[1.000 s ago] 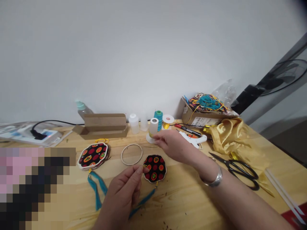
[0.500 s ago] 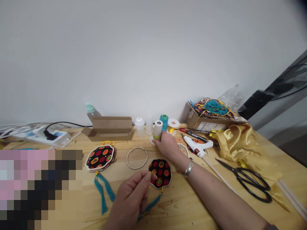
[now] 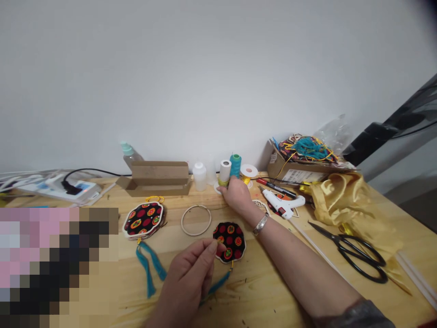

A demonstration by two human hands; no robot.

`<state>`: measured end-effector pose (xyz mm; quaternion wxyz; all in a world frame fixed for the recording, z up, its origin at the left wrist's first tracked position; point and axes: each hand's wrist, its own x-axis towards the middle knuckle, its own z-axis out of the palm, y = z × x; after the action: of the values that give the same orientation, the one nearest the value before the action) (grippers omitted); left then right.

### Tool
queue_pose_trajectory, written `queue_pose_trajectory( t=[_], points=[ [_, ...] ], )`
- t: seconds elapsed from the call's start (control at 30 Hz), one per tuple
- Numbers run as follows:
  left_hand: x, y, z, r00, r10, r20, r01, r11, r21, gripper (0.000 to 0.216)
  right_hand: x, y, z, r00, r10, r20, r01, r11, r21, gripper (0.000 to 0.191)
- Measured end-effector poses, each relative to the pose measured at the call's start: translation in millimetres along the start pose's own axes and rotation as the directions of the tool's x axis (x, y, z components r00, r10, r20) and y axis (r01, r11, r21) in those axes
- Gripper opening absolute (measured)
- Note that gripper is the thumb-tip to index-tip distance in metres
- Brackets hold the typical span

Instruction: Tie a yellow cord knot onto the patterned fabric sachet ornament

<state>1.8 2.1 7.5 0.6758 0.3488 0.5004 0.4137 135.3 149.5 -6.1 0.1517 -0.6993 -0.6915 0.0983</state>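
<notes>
My left hand (image 3: 191, 278) pinches the left edge of a round black fabric ornament (image 3: 230, 241) with red and orange dots. A teal tassel (image 3: 218, 284) trails from the ornament's lower end. My right hand (image 3: 237, 196), a silver bracelet on its wrist, reaches to the back of the wooden table (image 3: 273, 291). Its fingers close around the base of a white spool with a band of yellow thread (image 3: 224, 174). A teal thread spool (image 3: 235, 165) and a gold wire reel (image 3: 248, 172) stand just behind that hand.
A wooden ring (image 3: 195, 220) and a second dotted ornament (image 3: 143, 220) with a teal tassel lie left of centre. A cardboard box (image 3: 155, 177), white bottles (image 3: 199, 176), a glue gun (image 3: 283, 202), black scissors (image 3: 358, 253), yellow cloth (image 3: 344, 196) and a box of scraps (image 3: 300, 157) surround them.
My right hand has slid back along the table to the white spool and closed on its base. My left hand has kept its pinch on the ornament.
</notes>
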Motion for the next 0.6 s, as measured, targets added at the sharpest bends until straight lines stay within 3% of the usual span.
queue_pose_trajectory(
  t=[0.1, 0.2, 0.23, 0.3, 0.37, 0.43, 0.5, 0.6],
  points=[
    [0.6, 0.0, -0.7, 0.999, 0.002, -0.036, -0.004, 0.999, -0.053, 0.026, -10.2, -3.2, -9.8, 1.000, 0.008, 0.009, -0.008, 1.000, -0.001, 0.040],
    [1.9, 0.4, -2.4, 1.000, 0.015, -0.016, -0.018, 0.983, -0.183, 0.023, -35.0, -4.5, -26.5, 0.994, -0.070, -0.083, 0.072, 0.997, 0.021, 0.034],
    [2.1, 1.2, -2.6, 1.000, 0.030, -0.008, -0.031, 0.971, -0.235, 0.023, -44.8, -3.8, -32.2, 0.989, -0.126, -0.082, 0.132, 0.988, 0.076, 0.028],
    [1.5, 4.4, -1.6, 0.998, 0.064, -0.006, -0.063, 0.946, -0.318, 0.022, -63.9, -1.0, -41.5, 0.965, -0.258, 0.036, 0.236, 0.925, 0.296, 0.022],
    [-1.2, 10.8, 2.3, 0.996, 0.092, 0.002, -0.085, 0.925, -0.371, 0.021, -80.3, 2.2, -46.5, 0.887, -0.417, 0.198, 0.246, 0.790, 0.562, 0.021],
    [-5.9, 20.5, 8.6, 0.996, 0.086, 0.014, -0.072, 0.906, -0.416, 0.024, -93.5, 3.9, -48.1, 0.758, -0.564, 0.328, 0.149, 0.639, 0.755, 0.021],
    [-11.1, 32.5, 15.9, 0.995, 0.102, 0.022, -0.082, 0.893, -0.443, 0.025, -103.2, 3.5, -48.7, 0.637, -0.662, 0.394, 0.027, 0.530, 0.847, 0.028],
    [-15.8, 50.1, 24.1, 0.991, 0.132, 0.028, -0.102, 0.873, -0.477, 0.025, -111.2, 2.1, -52.1, 0.535, -0.725, 0.434, -0.087, 0.463, 0.882, 0.023]
  ],
)
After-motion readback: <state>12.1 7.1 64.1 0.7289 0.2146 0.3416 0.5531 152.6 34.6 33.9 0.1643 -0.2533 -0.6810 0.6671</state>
